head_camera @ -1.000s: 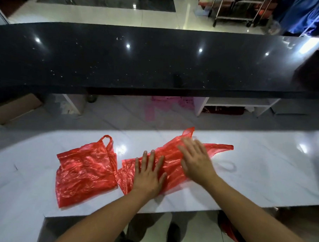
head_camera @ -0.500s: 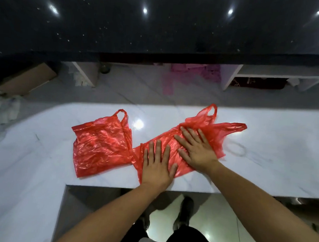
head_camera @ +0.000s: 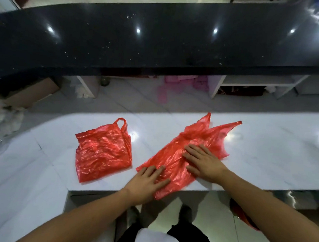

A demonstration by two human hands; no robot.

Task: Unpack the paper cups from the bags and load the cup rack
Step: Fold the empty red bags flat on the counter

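Two empty red plastic bags lie flat on the white marble counter (head_camera: 263, 152). The folded bag (head_camera: 102, 151) is on the left, apart from my hands. The stretched-out bag (head_camera: 200, 141) lies to its right, handles pointing away to the far right. My left hand (head_camera: 147, 182) presses flat on its near corner, fingers straight. My right hand (head_camera: 204, 163) lies flat on its middle. No paper cups and no cup rack are in view.
A raised black counter (head_camera: 158, 38) runs across the far side. Below it are white shelves (head_camera: 257, 85), pink plastic (head_camera: 180, 81) and a cardboard box (head_camera: 32, 93). Crumpled clear plastic (head_camera: 3, 121) sits at far left. The near counter edge runs just under my wrists.
Both hands stay flat on the right bag and have slid along it. The bag now lies apart from the folded one, with a gap between them. The camera view shifted.
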